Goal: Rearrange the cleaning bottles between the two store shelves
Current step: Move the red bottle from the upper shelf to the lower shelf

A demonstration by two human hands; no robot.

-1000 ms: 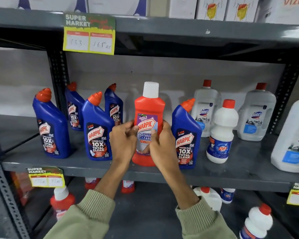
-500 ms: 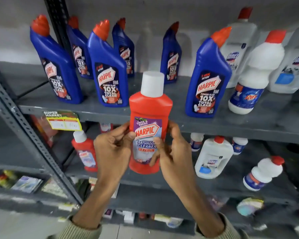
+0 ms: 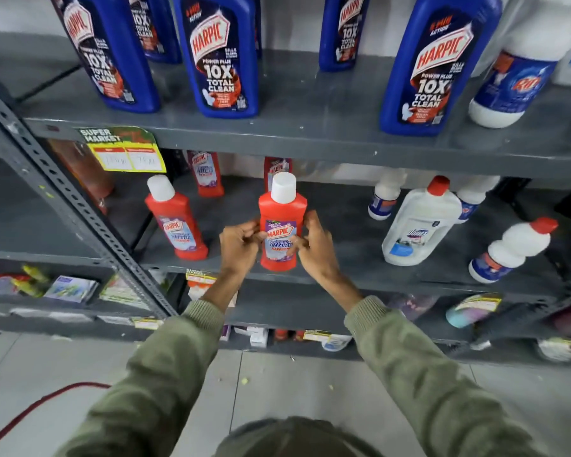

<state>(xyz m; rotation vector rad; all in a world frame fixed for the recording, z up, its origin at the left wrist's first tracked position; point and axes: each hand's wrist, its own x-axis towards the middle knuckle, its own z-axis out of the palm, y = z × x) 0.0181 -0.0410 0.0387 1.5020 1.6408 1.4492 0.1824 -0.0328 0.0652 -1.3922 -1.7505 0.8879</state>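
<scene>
A red Harpic bathroom cleaner bottle (image 3: 282, 225) with a white cap stands upright at the front edge of the lower shelf (image 3: 350, 278). My left hand (image 3: 239, 247) grips its left side and my right hand (image 3: 314, 245) grips its right side. Another red Harpic bottle (image 3: 175, 219) stands to its left, and two more red ones (image 3: 208, 174) are further back. Several blue Harpic bottles (image 3: 221, 57) stand on the upper shelf (image 3: 310, 136).
White Domex bottle (image 3: 421, 225) and small white red-capped bottles (image 3: 511, 250) fill the lower shelf's right side. A white Rin bottle (image 3: 515, 80) is on the upper shelf at the right. A slanted metal upright (image 3: 70, 199) crosses left. A yellow price tag (image 3: 126, 151) hangs from the upper shelf edge.
Both hands carried the red bottle down from the upper shelf to the front of the lower shelf. My view tilted downward with it.
</scene>
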